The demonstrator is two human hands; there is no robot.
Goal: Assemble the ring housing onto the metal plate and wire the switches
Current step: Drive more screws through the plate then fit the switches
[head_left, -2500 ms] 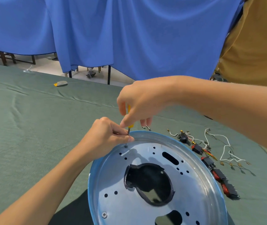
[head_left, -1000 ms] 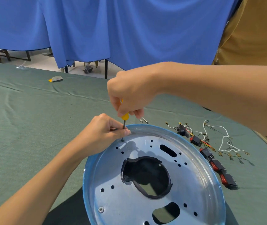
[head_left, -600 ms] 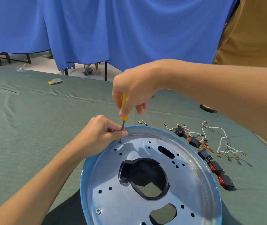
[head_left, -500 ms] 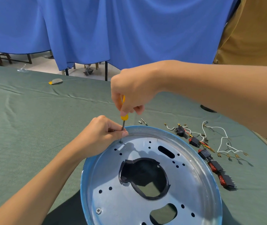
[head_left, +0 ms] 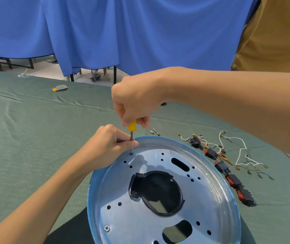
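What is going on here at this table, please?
A person works on a round metal plate with a blue rim, lying on green cloth. The right hand grips a small yellow-handled screwdriver upright, tip in a hole near the plate's far edge; the left hand pinches its shaft. One silver screw already sits near the plate's near edge. The black ring housing shows through the central opening. The red-and-black switches with wires lie untouched to the right.

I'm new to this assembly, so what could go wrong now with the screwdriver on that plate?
The left hand pinches the screwdriver shaft just above the far screw, so a slip could jab its fingers. Only the near screw looks seated in the metal plate, so pressing from the right hand might shift it off the black housing.
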